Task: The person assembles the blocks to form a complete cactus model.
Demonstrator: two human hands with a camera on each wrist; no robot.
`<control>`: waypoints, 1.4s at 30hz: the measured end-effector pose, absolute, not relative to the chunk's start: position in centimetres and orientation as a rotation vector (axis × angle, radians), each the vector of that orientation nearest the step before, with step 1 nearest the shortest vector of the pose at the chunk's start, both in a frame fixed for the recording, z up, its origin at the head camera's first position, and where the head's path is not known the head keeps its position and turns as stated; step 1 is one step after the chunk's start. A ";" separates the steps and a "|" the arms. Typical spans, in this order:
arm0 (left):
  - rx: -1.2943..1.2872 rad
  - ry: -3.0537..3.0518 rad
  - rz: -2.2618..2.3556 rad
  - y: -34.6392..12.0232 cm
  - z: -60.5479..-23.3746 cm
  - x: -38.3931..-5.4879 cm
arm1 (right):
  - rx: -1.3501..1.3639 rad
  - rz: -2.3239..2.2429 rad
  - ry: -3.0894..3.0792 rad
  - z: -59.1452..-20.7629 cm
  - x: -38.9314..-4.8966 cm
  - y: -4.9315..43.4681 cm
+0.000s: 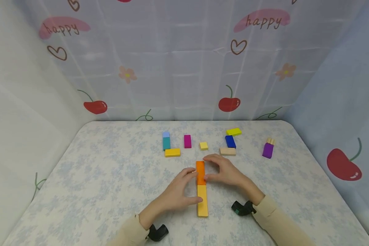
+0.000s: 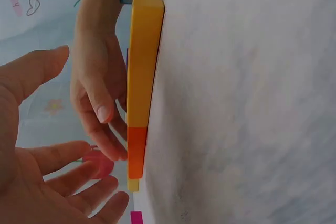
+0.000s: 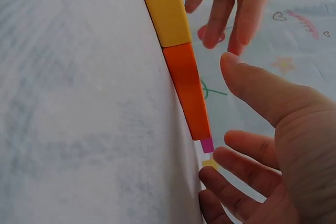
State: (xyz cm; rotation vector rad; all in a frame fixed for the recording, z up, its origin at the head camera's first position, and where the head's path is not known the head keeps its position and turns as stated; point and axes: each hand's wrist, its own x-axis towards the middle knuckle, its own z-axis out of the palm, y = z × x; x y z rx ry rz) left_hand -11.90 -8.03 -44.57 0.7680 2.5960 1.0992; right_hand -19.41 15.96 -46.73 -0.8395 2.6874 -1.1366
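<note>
An orange block (image 1: 200,172) lies end to end with a longer yellow-orange block (image 1: 202,208), making one straight strip on the table. My left hand (image 1: 178,191) is at the strip's left side, fingers spread, its thumb overlapping the yellow-orange block in the head view. On the other side, my right hand (image 1: 226,171) has thumb and fingers parted beside the orange block. Both wrist views show gaps between the fingers of the left hand (image 2: 58,166) and the right hand (image 3: 262,156), with nothing held in either.
Beyond the strip lie a yellow block (image 1: 172,152), a teal block (image 1: 166,144), a light blue block (image 1: 166,134), a magenta block (image 1: 187,141), a small pale yellow block (image 1: 204,146), a tan block (image 1: 228,151), a blue block (image 1: 230,141), a lime block (image 1: 234,132) and a purple block (image 1: 268,150).
</note>
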 end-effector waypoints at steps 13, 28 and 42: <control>0.892 2.615 0.711 -7.7 -45.6 -13.9 | -0.741 -1.254 2.795 -46.1 -19.8 16.5; 0.898 2.620 0.676 -7.7 -46.4 -14.1 | -0.701 -1.241 2.814 -45.6 -20.5 16.9; 0.914 2.646 0.676 -7.7 -46.9 -14.1 | -0.742 -1.228 2.869 -44.4 -25.3 16.3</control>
